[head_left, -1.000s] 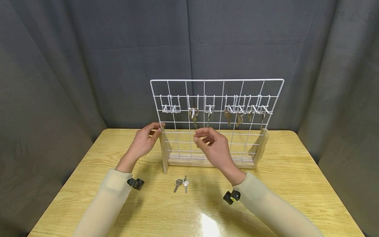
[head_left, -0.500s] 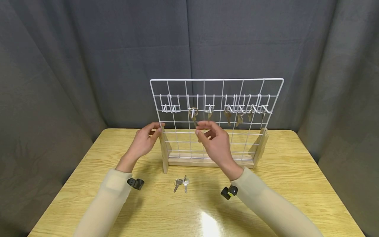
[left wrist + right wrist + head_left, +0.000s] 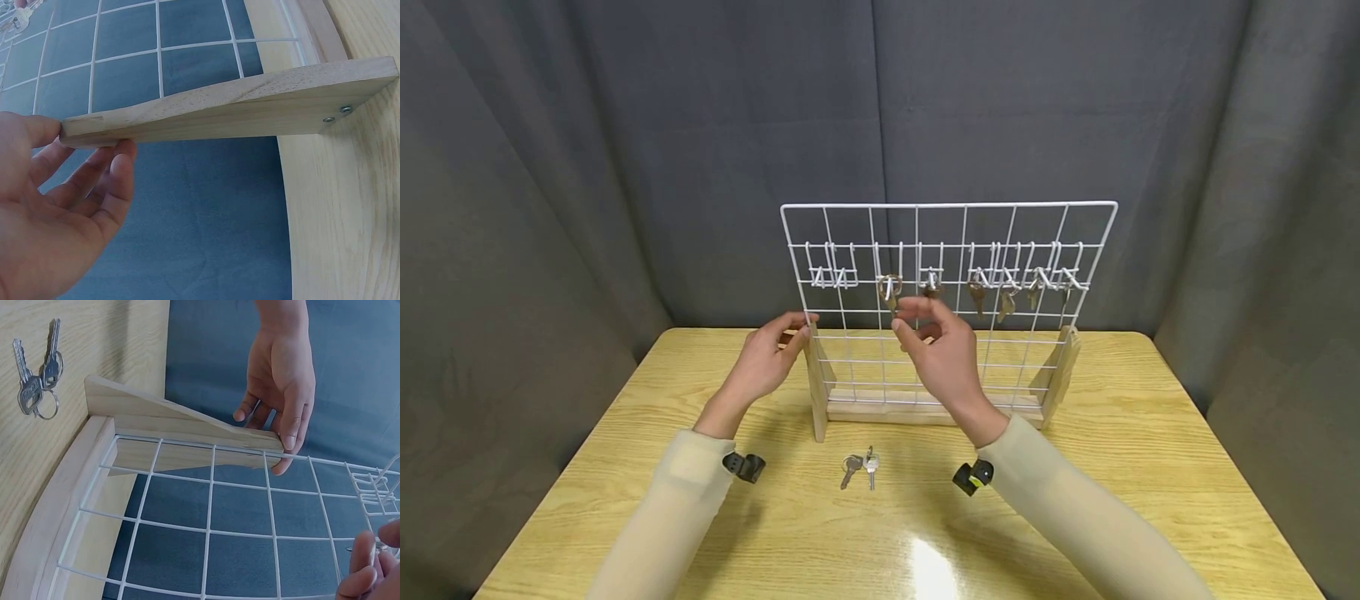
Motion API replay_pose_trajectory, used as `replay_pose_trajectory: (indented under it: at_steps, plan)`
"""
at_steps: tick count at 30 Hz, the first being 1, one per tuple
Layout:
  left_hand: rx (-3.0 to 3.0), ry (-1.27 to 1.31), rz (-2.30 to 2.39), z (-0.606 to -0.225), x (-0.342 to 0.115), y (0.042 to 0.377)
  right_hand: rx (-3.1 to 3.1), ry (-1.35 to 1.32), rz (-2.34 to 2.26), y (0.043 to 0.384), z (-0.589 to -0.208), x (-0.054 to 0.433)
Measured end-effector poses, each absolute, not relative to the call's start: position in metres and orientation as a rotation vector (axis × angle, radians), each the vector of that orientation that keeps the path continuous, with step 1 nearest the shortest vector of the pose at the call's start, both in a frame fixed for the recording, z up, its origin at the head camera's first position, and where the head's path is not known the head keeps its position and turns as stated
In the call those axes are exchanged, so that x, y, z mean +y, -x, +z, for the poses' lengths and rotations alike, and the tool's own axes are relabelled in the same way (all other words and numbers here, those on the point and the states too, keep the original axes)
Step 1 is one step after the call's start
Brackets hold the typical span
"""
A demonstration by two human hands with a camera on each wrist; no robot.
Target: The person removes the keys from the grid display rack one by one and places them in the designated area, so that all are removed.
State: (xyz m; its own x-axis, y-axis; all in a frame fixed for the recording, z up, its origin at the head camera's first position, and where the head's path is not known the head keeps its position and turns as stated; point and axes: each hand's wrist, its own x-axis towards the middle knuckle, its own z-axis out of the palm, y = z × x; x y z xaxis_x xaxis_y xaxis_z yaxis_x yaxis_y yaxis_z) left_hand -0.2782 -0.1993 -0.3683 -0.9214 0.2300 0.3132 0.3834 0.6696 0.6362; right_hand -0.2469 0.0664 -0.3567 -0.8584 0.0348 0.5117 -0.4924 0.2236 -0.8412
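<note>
My left hand (image 3: 767,358) grips the upper end of the wooden side support (image 3: 206,112) of a white wire grid rack (image 3: 917,337). The left wrist view shows thumb and fingers on either side of the wood. In front of the grid, my right hand (image 3: 942,350) has its thumb and fingertips at the lower end of a key (image 3: 891,303), which hangs by a ring from a hook. The fingers partly cover this key (image 3: 382,547) in the right wrist view. Behind that hand, another hanging key (image 3: 932,291) is mostly hidden.
Several more keys (image 3: 977,297) hang on the hooks at the right, while two hooks (image 3: 829,276) at the left carry nothing. Two keys (image 3: 861,470) with rings lie on the wooden table (image 3: 820,533) before the rack. Dark curtains (image 3: 737,150) surround the table.
My right hand has risen slightly along the hanging key, its fingertips drawing closer to the ring and covering more of the neighbouring key. My left hand has stayed on the support.
</note>
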Motion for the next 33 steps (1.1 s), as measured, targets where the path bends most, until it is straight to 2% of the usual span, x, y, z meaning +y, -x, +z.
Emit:
replay_pose_trajectory:
  at_steps: [33]
  plan:
    - [-2.673,0.514,-1.086,-0.369,-0.2,0.281,-2.146,-0.419,1.693,0.259,-0.348,0.056]
